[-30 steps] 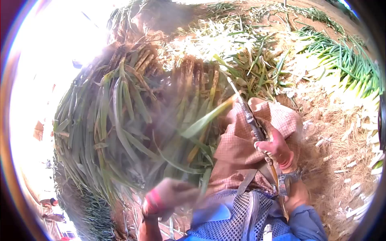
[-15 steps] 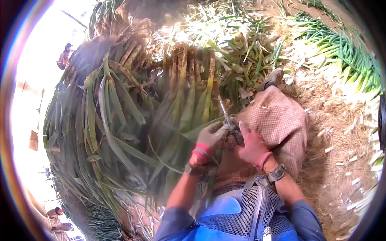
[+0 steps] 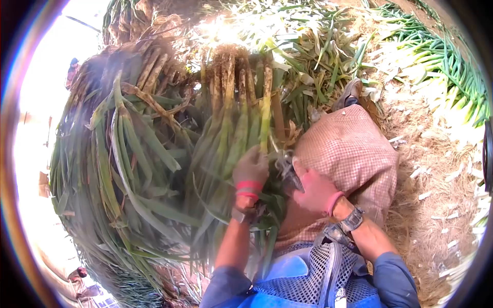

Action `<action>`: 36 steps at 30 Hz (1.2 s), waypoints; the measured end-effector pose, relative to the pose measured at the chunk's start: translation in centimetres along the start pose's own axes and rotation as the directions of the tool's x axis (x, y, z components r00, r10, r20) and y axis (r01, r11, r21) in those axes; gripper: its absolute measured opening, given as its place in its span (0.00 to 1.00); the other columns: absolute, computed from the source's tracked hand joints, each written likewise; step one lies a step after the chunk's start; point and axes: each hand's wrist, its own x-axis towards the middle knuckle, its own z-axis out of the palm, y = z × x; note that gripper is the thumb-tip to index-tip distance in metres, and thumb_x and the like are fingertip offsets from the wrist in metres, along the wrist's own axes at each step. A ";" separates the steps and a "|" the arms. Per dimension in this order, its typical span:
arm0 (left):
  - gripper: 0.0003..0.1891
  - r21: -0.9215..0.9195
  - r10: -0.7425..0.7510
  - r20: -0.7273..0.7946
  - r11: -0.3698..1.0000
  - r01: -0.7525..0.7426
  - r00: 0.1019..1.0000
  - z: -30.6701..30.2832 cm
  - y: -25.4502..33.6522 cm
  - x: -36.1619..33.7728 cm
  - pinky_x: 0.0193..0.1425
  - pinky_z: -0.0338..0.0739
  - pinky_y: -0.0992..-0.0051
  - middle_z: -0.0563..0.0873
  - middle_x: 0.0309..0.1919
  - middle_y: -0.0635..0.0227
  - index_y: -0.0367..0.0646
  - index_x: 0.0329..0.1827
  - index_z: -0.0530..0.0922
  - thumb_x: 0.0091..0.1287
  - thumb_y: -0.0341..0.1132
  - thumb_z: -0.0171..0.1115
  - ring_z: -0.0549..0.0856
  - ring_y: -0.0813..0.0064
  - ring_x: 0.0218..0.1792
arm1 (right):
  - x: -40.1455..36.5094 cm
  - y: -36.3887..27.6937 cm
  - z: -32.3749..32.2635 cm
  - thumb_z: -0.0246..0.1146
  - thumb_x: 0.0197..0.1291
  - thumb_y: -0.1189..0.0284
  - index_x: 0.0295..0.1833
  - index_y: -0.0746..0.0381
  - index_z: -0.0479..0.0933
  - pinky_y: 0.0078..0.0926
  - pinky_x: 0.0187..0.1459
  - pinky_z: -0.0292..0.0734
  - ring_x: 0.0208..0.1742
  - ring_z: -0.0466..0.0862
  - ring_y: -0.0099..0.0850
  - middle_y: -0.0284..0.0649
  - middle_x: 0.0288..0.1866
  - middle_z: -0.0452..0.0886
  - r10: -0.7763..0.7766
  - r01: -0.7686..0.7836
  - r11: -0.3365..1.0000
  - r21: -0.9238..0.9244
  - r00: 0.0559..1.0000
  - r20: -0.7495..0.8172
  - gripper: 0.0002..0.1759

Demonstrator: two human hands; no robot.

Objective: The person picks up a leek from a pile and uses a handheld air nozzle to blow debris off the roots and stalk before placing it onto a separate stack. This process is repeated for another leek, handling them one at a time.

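My left hand (image 3: 250, 172), in a dusty glove with a pink band at the wrist, is over the leaves of a row of long green onions (image 3: 239, 118). The fingers, blurred, are right at the lower part of a yellow-green stalk (image 3: 266, 110), and I cannot tell whether they grip it. In my right hand (image 3: 318, 190), gloved in pink, is a small knife (image 3: 288, 172) with a dark handle and a thin blade smeared by motion. This hand is over the checked cloth (image 3: 349, 141) on my lap, its fingers closed round the handle.
A large heap of untrimmed green onions (image 3: 138, 169) rises on the left, brown roots toward the top. Stripped leaves (image 3: 303, 36) lie piled ahead. Cleaned green onions (image 3: 431, 61) are lined up at the far right, beyond ground littered with roots (image 3: 416, 205). A shoe (image 3: 352, 92) shows past the cloth.
My left hand has moved left, away from the knife and over the onion leaves. My right hand stays near the lap with the knife, shifting slightly left. The view has tilted a little.
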 end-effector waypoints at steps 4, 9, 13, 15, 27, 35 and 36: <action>0.21 0.299 0.029 -0.015 0.954 -0.024 0.999 -0.1 1.7 0.8 0.56 0.86 0.61 0.92 0.53 0.54 0.45 0.63 0.87 0.71 0.43 0.71 0.92 0.53 0.52 | 3.6 -0.3 -2.3 0.65 0.65 0.59 0.88 0.65 0.53 0.55 0.65 0.79 0.60 0.83 0.66 0.69 0.62 0.79 0.018 -0.016 1.000 0.014 0.991 -0.132 0.50; 0.22 0.496 0.097 0.003 0.864 -0.086 0.995 1.0 1.8 2.6 0.53 0.85 0.52 0.90 0.51 0.56 0.51 0.62 0.87 0.68 0.48 0.72 0.90 0.48 0.51 | 8.9 0.1 -4.7 0.64 0.67 0.59 0.88 0.64 0.50 0.55 0.70 0.77 0.65 0.82 0.66 0.68 0.68 0.77 0.046 -0.054 0.998 -0.045 0.986 -0.159 0.50; 0.24 0.590 0.053 0.055 0.804 -0.075 0.997 1.8 2.3 3.5 0.52 0.85 0.51 0.88 0.51 0.58 0.54 0.63 0.85 0.66 0.51 0.73 0.90 0.50 0.52 | 12.3 -1.4 -7.8 0.65 0.66 0.62 0.86 0.65 0.54 0.54 0.69 0.79 0.65 0.83 0.65 0.67 0.66 0.80 0.064 -0.081 0.994 -0.070 0.975 -0.211 0.47; 0.25 0.612 0.029 0.064 0.788 -0.062 0.998 2.2 2.6 3.8 0.51 0.85 0.51 0.88 0.51 0.58 0.54 0.62 0.84 0.66 0.53 0.74 0.90 0.51 0.53 | 14.5 -1.2 -8.7 0.64 0.61 0.63 0.88 0.64 0.53 0.53 0.68 0.79 0.65 0.82 0.65 0.68 0.65 0.79 0.071 -0.091 0.994 -0.067 0.963 -0.260 0.51; 0.34 0.683 -0.201 0.284 0.729 -0.050 0.938 2.5 5.0 8.3 0.53 0.86 0.53 0.94 0.47 0.46 0.43 0.50 0.92 0.66 0.69 0.69 0.94 0.50 0.51 | 9.1 1.1 -7.5 0.66 0.63 0.63 0.84 0.65 0.59 0.51 0.63 0.81 0.60 0.87 0.59 0.63 0.55 0.85 0.018 -0.022 1.000 -0.018 0.984 -0.179 0.46; 0.30 0.725 -0.273 0.339 0.686 -0.065 0.900 2.4 5.1 8.3 0.54 0.88 0.59 0.93 0.52 0.50 0.43 0.53 0.92 0.60 0.60 0.77 0.94 0.51 0.52 | -3.2 3.5 -4.6 0.66 0.59 0.59 0.87 0.65 0.56 0.50 0.63 0.80 0.60 0.85 0.60 0.63 0.62 0.82 -0.072 0.072 0.996 0.060 0.997 0.004 0.52; 0.29 0.681 -0.271 0.416 0.725 -0.100 0.868 2.6 4.2 8.3 0.52 0.88 0.60 0.94 0.50 0.50 0.42 0.51 0.93 0.59 0.59 0.78 0.94 0.52 0.50 | -4.5 3.2 -5.0 0.66 0.57 0.58 0.87 0.66 0.56 0.49 0.67 0.79 0.62 0.84 0.61 0.65 0.63 0.81 0.022 -0.024 0.999 0.037 0.998 0.061 0.54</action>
